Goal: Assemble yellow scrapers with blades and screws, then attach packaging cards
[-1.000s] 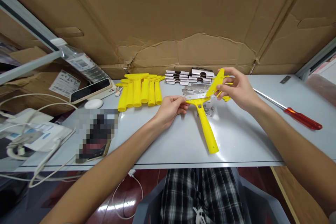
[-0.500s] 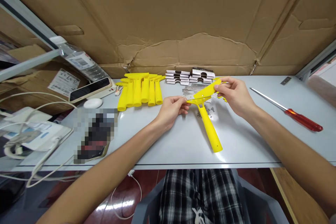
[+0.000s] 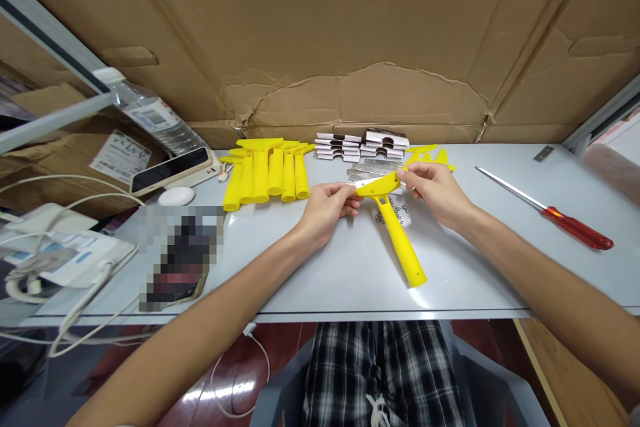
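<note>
Scraper (image 3: 395, 227), centre of frame | bright yellow, T-shaped, handle (image 3: 407, 253) slanting lower-right | silver blade (image 3: 362, 183) partly showing | left fingers (image 3: 346, 193), right fingers (image 3: 411, 178) clamped on head (image 3: 379, 186) ends

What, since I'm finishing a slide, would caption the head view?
Left hand and right hand hold a yellow scraper near loose screws.

Scene viewed from head height above plaid trousers (image 3: 340, 373); camera aimed forward and down across grey tabletop (image 3: 310, 287); left hand (image 3: 327, 210) and right hand (image 3: 437, 192) framed at close range, cardboard sheet (image 3: 350, 27) caught behind.
</note>
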### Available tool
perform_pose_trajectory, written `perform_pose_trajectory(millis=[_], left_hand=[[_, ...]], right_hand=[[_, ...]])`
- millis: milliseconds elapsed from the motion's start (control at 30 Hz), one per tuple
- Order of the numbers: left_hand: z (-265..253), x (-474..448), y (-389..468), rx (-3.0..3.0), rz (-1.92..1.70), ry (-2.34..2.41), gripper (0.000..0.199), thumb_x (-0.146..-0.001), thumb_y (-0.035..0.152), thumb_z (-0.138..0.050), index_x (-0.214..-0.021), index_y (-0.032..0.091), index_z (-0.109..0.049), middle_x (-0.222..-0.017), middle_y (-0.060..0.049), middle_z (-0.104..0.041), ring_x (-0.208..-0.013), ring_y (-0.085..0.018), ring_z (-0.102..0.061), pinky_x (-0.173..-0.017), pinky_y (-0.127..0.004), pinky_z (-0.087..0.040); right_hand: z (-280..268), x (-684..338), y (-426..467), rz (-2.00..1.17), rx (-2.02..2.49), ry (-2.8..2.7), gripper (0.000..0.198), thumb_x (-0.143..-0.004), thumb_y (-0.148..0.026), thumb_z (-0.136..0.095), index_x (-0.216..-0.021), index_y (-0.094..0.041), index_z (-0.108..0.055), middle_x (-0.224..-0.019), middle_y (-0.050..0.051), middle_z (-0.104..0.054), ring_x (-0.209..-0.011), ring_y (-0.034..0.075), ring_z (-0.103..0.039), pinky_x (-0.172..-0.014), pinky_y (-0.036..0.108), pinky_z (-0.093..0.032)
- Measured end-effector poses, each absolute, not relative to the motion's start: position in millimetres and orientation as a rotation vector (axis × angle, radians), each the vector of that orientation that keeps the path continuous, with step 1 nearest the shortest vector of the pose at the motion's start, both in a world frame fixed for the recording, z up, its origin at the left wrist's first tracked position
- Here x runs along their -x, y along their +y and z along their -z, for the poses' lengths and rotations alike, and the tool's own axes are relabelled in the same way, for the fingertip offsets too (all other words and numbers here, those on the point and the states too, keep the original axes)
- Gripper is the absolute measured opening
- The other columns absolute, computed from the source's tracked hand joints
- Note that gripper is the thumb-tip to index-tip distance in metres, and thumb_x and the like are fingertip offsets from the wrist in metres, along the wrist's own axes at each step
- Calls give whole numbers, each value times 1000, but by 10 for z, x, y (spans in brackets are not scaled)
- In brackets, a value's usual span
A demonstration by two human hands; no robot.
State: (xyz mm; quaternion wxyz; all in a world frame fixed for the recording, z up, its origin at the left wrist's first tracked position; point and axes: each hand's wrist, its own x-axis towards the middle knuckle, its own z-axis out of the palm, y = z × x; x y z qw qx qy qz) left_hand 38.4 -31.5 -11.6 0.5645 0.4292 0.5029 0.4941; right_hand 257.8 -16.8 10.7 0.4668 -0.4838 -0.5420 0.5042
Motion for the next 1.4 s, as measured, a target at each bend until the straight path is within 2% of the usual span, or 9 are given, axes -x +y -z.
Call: perform_pose_trajectory(millis=[167,300,467,600,800,933,1133,1300,1400], left_hand=[[133,-388,-307,-1033,-1168,1168,19,-72,29,-77,-72,11,-74,-72,-7,-69,-63,-13,-61,-58,-23,-52],[128,-400,-314,-1043,-1185,1129,17,-71,27,-75,-73,11,-75,-75,-8,-71,-66,-13,-62,-60,-23,-52],[124,-404,-315,-1040,-1187,1102,16,-71,26,-75,-74,10,-76,-79,-10,-73,-68,-14,-63,-62,-23,-53],[133,-406,-308,-991,-1186,1060,20,-73,28,-79,-80,9,-78,-83,-11,-74,-71,-14,-64,-65,-24,-55],[148,-397,-297,-977,-1191,999,20,-77,27,-81,-83,8,-79,-85,-12,-73,-75,-15,-67,-68,-26,-57],[148,-391,-297,-966,-1197,1000,18,-78,25,-80,-83,8,-79,-83,-11,-73,-75,-15,-67,-69,-26,-57],[149,-395,-294,-964,-1209,1006,16,-78,23,-79,-79,7,-78,-83,-11,-73,-73,-14,-66,-68,-25,-58],[166,-388,-283,-928,-1233,990,14,-81,21,-77,-81,7,-80,-89,-12,-75,-74,-14,-68,-71,-25,-60],[173,-393,-286,-890,-1234,961,13,-84,19,-75,-82,7,-80,-91,-13,-77,-76,-15,-70,-77,-28,-63]], right_hand=[[-61,-2586,-154,-1111,1194,-1433,36,-79,-49,-78,-88,-15,-73,-90,5,-72,-79,12,-60,-70,26,-46],[-29,-2568,-157,-1007,1231,-1444,35,-80,-49,-78,-92,-17,-74,-95,5,-73,-80,12,-60,-66,25,-45],[5,-2561,-146,-1170,1193,-1370,31,-80,-44,-79,-90,-15,-74,-102,9,-74,-87,16,-67,-65,25,-53],[20,-2554,-142,-1216,1159,-1310,30,-80,-41,-81,-90,-13,-75,-99,11,-74,-85,17,-69,-65,25,-57],[66,-2510,-138,-1200,1109,-1223,34,-78,-44,-82,-89,-14,-73,-99,10,-74,-80,14,-68,-66,25,-60],[112,-2492,-138,-1197,1092,-1206,37,-78,-46,-82,-91,-14,-72,-100,10,-73,-84,17,-70,-66,26,-62],[119,-2483,-168,-1183,1113,-1190,48,-73,-36,-85,-114,-19,-67,-95,4,-64,-81,17,-71,-65,30,-65],[78,-2455,-197,-1252,1123,-1153,37,-74,-29,-83,-104,-15,-67,-102,6,-61,-85,18,-72,-66,32,-67],[26,-2438,-225,-1333,1134,-1085,38,-75,-23,-81,-108,-16,-64,-102,6,-62,-81,19,-73,-63,34,-67]])
